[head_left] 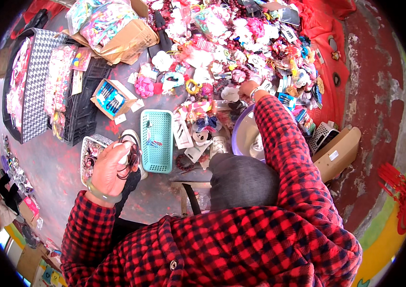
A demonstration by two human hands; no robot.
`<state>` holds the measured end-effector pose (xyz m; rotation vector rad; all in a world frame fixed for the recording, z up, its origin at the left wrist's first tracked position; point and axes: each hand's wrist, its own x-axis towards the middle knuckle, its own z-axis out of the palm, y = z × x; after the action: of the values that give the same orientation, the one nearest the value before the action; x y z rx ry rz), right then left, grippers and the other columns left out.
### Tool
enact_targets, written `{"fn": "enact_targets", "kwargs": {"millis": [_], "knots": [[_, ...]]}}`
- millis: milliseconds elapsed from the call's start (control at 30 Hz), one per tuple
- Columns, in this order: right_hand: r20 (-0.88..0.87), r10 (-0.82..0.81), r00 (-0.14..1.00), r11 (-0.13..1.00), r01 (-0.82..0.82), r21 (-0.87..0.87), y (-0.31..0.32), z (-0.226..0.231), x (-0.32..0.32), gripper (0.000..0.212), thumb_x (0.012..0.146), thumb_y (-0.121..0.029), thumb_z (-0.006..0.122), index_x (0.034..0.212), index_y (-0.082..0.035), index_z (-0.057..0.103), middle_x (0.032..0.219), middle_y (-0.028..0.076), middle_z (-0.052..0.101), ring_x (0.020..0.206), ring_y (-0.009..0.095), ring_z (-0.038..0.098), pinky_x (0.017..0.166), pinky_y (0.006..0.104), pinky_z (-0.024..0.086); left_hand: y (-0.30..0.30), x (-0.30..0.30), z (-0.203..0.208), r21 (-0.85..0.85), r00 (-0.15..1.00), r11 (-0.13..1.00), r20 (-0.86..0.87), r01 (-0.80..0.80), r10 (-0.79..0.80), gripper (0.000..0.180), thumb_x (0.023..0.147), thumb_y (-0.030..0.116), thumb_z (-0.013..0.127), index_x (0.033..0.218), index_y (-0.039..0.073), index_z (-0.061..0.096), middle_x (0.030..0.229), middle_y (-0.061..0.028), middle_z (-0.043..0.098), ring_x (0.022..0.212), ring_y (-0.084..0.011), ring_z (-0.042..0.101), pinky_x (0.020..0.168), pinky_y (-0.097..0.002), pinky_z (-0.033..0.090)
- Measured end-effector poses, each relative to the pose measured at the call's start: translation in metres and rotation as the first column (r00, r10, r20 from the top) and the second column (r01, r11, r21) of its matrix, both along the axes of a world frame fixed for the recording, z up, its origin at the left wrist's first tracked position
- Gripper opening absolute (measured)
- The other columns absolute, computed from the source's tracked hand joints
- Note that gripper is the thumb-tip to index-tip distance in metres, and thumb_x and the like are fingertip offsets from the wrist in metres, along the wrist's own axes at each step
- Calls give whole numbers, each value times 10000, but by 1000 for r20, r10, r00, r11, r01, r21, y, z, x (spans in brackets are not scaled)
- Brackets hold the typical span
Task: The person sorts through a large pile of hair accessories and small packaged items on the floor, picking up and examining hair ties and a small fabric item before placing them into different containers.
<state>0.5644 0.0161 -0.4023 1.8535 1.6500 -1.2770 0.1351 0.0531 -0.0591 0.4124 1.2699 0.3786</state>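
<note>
My left hand (pixel 109 171) is closed round a few dark elastic hair ties (pixel 132 155), whose thin loops stick out past the fingers. Beneath it stands a white basket (pixel 86 143) of small dark and pink pieces. A mint-green plastic basket (pixel 171 143) with a few small red and blue items is just to the right. Stretched far forward, my right hand (pixel 248 90) reaches the near side of a big heap of hair accessories (pixel 203 74). Its fingers are bent down among the pieces, beside a pale round piece (pixel 230 93); what they hold is too small to name.
A purple-rimmed basin (pixel 236 131) lies under my right forearm. At left stand a cardboard box of blue packs (pixel 113 99), a black crate (pixel 86 103) and a houndstooth box (pixel 40 81). An open carton (pixel 117 40) holds bagged goods. A brown box (pixel 341 153) is at right.
</note>
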Motion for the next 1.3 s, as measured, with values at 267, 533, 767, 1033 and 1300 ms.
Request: {"fn": "enact_targets", "kwargs": {"millis": [267, 533, 767, 1033, 1300], "knots": [[-372, -536, 758, 835, 542, -97, 17, 47, -35, 138, 753, -135, 570, 838, -35, 611, 758, 93, 633, 675, 166, 620, 589, 285, 500, 1, 0, -2, -11, 1000, 1000, 14, 25, -25, 133, 854, 143, 503, 881, 17, 539, 757, -56, 569, 599, -107, 534, 501, -220, 433], [-536, -325, 779, 930, 367, -30, 21, 86, -59, 230, 761, -132, 595, 975, -49, 604, 829, 45, 636, 729, 147, 613, 640, 261, 489, 0, -6, -5, 24, 999, 999, 28, 38, -39, 155, 849, 152, 503, 890, 11, 552, 793, -89, 587, 647, -132, 562, 526, -250, 471], [60, 194, 979, 857, -199, 476, -22, 56, 76, 183, 757, -202, 526, 870, -112, 637, 823, 83, 628, 758, 230, 615, 662, 338, 496, -1, -10, -8, 6, 1000, 1000, 28, 11, -11, 155, 849, 159, 503, 866, 15, 556, 770, -88, 587, 619, -132, 557, 520, -245, 460], [191, 351, 917, 915, -379, 136, -68, 53, 39, 265, 807, -120, 427, 1040, -119, 553, 833, 94, 630, 760, 284, 616, 643, 380, 494, 2, -8, -6, 24, 998, 998, 42, 50, -51, 159, 848, 155, 502, 880, 7, 552, 775, -88, 587, 619, -133, 559, 520, -247, 463], [213, 540, 814, 838, -543, -47, -81, 39, 73, 246, 806, -165, 448, 986, -103, 604, 899, 146, 624, 843, 309, 613, 712, 390, 494, 1, -8, -4, 15, 997, 1000, 72, 26, -27, 155, 845, 149, 508, 882, 6, 553, 776, -86, 588, 631, -131, 561, 521, -245, 464]]}}
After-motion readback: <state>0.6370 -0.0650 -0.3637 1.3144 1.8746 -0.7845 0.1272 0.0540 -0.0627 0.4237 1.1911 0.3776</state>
